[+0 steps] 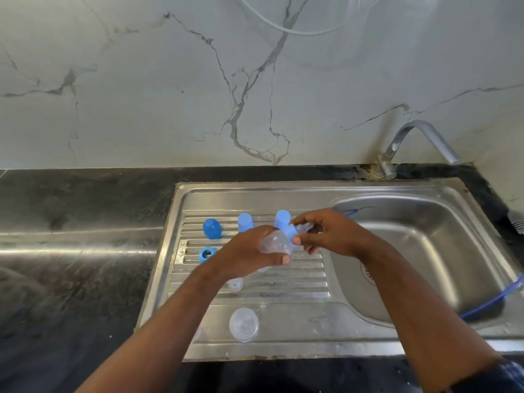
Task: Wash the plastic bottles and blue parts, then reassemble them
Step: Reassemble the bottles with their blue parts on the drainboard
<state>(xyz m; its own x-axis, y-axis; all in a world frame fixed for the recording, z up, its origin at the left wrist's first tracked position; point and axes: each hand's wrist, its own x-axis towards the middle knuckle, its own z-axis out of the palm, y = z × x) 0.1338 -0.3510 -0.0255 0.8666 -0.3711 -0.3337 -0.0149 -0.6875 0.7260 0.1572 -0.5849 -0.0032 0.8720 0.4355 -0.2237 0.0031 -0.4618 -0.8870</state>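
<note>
The left hand (249, 252) gripped one clear bottle (274, 244); the right hand (326, 234) pinched its blue collar (292, 236). Three blue caps (245, 222) sat beyond the left hand, one blue ring (207, 254) beside it.

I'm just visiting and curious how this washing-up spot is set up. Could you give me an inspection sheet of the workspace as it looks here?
Surface: steel drainboard beside the basin, set in a black counter.
Job's things: clear bottle with a blue collar held in the hands; blue caps and a blue ring on the drainboard; second bottle standing near the front.
Clutter: grey thing at the right edge, unclear.
Hands: left hand grips the bottle; right hand pinches the collar.
Cables: blue hose in the basin; white cable on the wall.
Surroundings: marble wall, tap.
</note>
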